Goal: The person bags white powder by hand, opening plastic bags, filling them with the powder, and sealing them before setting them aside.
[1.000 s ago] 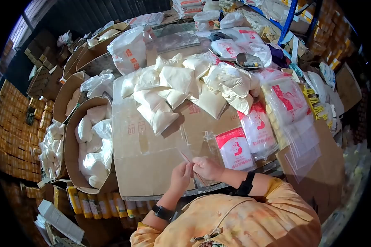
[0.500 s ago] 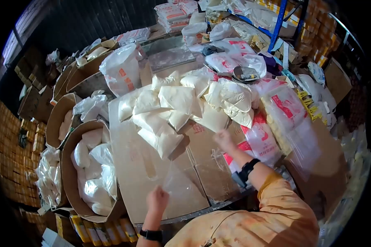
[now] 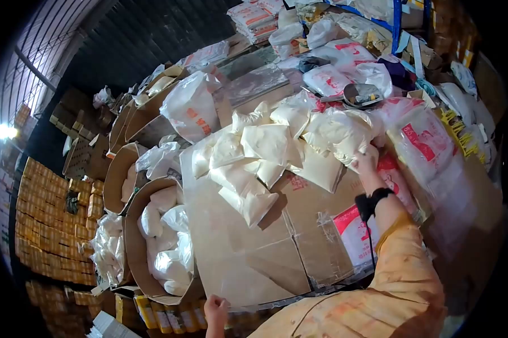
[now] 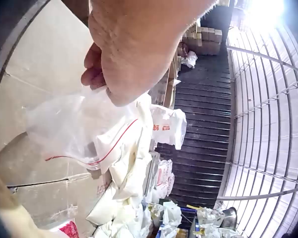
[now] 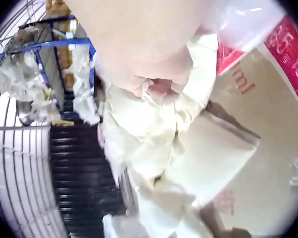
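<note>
Low at the near edge of the cardboard, my left hand pinches a clear zip bag by its edge. The bag hangs limp, with a red line along its zip. My right hand has reached the right end of the pile and pinches a gathered tip of a cream powder-filled bag between thumb and fingers. This bag lies among several plump powder bags, some overlapping. Just below my right forearm is a red-and-white printed packet.
Flattened cardboard covers the table. To the left, a carton holds white filled bags. A white plastic sack stands behind the pile. A metal scoop lies at the back right, near more clear packaging.
My hands, together a second ago, have come apart. The right moved forward and right to the pile and took hold of a bag's tip; the left drew down with the clear bag.
</note>
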`<move>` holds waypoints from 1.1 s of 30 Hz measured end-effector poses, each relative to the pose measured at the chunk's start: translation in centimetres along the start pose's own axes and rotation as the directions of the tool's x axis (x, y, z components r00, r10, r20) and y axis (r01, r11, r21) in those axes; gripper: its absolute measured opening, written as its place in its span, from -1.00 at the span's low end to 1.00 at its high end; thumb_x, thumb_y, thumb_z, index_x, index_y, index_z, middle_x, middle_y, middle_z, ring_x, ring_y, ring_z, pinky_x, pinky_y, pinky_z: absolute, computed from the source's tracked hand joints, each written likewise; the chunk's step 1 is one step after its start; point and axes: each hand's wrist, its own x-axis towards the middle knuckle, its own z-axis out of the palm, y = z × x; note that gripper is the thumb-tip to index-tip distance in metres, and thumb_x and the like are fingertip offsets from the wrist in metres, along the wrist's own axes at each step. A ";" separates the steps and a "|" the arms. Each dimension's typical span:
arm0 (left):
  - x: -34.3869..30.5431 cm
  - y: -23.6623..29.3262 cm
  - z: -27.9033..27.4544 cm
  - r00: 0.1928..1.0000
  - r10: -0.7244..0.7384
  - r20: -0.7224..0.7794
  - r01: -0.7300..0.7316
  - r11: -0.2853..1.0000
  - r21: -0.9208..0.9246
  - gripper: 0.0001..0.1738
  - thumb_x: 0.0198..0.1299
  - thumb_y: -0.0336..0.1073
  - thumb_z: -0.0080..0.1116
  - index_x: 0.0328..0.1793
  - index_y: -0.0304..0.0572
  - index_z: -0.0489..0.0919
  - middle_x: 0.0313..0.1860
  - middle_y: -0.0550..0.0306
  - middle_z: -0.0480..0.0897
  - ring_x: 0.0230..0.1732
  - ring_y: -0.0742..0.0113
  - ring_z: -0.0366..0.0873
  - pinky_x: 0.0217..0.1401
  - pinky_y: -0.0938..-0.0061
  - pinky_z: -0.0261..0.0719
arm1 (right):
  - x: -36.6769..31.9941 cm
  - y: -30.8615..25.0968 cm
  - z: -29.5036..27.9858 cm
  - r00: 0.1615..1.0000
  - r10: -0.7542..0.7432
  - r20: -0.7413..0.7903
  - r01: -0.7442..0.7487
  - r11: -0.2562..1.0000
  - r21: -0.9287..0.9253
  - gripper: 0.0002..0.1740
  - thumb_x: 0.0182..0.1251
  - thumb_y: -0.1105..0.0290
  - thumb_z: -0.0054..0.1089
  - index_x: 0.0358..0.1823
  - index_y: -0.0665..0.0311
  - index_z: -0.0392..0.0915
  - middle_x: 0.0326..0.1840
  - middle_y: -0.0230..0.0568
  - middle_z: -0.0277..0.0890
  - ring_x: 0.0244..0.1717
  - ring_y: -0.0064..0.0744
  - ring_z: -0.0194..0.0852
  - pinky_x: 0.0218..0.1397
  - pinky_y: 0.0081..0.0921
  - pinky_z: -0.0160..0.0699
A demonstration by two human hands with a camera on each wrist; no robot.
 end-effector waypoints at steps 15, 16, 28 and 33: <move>2.4 0.1 4.6 0.961 0.213 0.175 -0.154 0.941 -0.302 -0.93 0.06 -0.54 -0.05 -0.45 -0.26 0.37 -0.51 0.13 0.56 -0.44 0.46 0.46 -0.32 0.60 0.41 | -15.4 4.9 -4.9 0.920 -0.200 0.336 0.377 0.686 -0.622 -0.71 0.15 0.33 0.23 -0.19 0.38 0.49 -0.26 -0.15 0.55 -0.24 -0.44 0.52 -0.17 -0.55 0.47; 2.4 -0.1 4.5 0.962 0.199 0.185 -0.137 0.944 -0.301 -0.93 0.05 -0.56 -0.06 -0.44 -0.26 0.35 -0.51 0.12 0.56 -0.44 0.45 0.47 -0.30 0.60 0.41 | -13.7 5.0 -5.0 0.923 -0.246 0.294 0.384 0.602 -0.701 -0.55 0.11 0.21 0.28 -0.10 0.41 0.45 -0.22 -0.11 0.55 -0.22 -0.40 0.52 -0.13 -0.49 0.47; 1.4 -0.6 2.2 0.975 0.223 0.004 -0.216 0.948 -0.233 -0.90 0.05 -0.56 0.00 -0.47 -0.26 0.37 -0.54 0.19 0.52 -0.45 0.45 0.46 -0.31 0.57 0.42 | -14.5 11.5 2.0 0.923 0.115 0.368 0.168 0.739 -0.652 -0.59 0.16 0.17 0.22 -0.30 0.48 0.56 -0.45 -0.06 0.58 -0.45 -0.26 0.55 -0.29 -0.38 0.48; 3.9 1.0 2.4 0.920 0.340 -0.193 -0.353 0.935 -0.033 -0.85 0.02 -0.47 0.13 -0.50 -0.25 0.37 -0.66 0.12 0.41 -0.59 0.34 0.37 -0.47 0.46 0.35 | -22.8 7.6 5.4 0.759 -0.046 0.649 0.545 0.589 -0.596 -0.66 0.25 0.25 0.12 -0.20 0.46 0.56 -0.38 -0.08 0.59 -0.29 -0.31 0.57 -0.16 -0.43 0.47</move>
